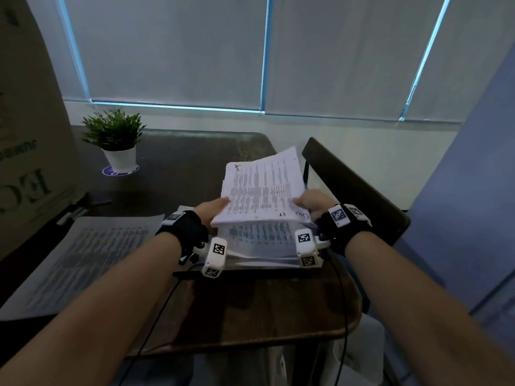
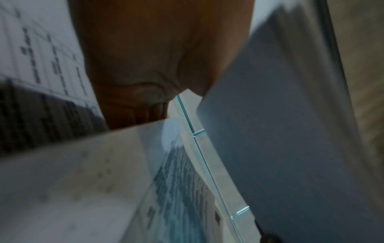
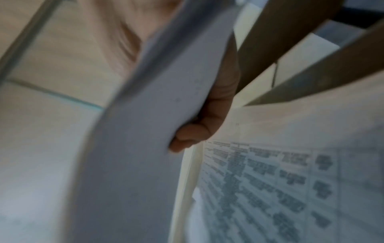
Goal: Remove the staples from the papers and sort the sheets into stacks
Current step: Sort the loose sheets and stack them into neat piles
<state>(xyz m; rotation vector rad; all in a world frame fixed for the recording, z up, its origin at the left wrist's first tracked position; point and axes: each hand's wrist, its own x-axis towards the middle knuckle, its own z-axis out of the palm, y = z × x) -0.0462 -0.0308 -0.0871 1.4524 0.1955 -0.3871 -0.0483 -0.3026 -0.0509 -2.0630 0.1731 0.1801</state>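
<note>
1. Grey roller blinds are covering the far windows behind a dark brown wooden table (image 1: 250, 310).
2. Both hands are lifting a white printed paper bundle (image 1: 262, 188) above the near-centre pile of printed sheets (image 1: 259, 240), probably to check for staples.
3. Left hand (image 1: 207, 211) is pinching its left edge, thumb on top.
4. Right hand (image 1: 315, 203) is pinching the right corner likewise.
5. Another flat stack of printed sheets (image 1: 92, 254) is lying at left, likely already sorted.
</note>
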